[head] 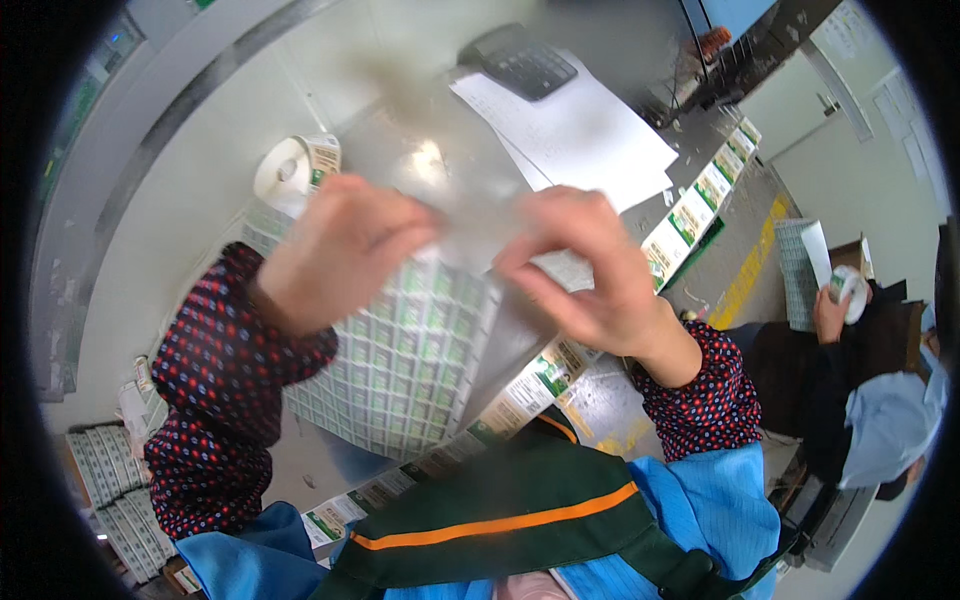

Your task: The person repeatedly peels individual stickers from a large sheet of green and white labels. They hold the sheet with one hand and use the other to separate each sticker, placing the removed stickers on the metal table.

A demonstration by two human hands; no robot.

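Note:
My left hand (349,251) is raised above the metal tabletop (514,352), thumb and fingers drawn together and blurred. A small whitish patch shows by its fingertips; I cannot tell if it is held. Facing it, my right hand (589,262) has thumb and fingers curled towards each other, its tips also blurred. Below the hands lies a sheet printed with a grid of small green-and-white labels (397,360). A long strip of printed labels (540,379) runs diagonally under my right forearm. Just beyond my left hand stands a label roll (289,172).
White papers (592,142) lie at the back with a dark calculator (525,64) on them. A person (832,397) at the right holds a white roll (849,292) near a box (799,274). Patterned bundles (112,480) are stacked at lower left.

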